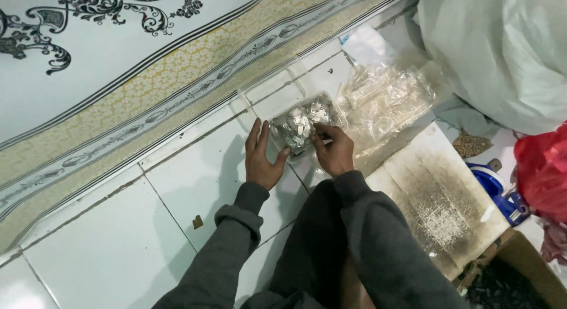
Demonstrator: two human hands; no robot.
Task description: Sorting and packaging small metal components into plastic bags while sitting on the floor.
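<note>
Clear bag of small metal parts: on white tiled floor, at 12 o'clock from both hands.
Left hand: fingers spread flat against bag's left side.
Right hand: fingers pinching bag's right edge.
Obstacles: crumpled plastic bags at 2 o'clock, stained board at 4.
Edge: patterned wall panel at 10.
Room: bare tiles at 8.

home floor workspace | white floor tiles | patterned mat | sacks
</note>
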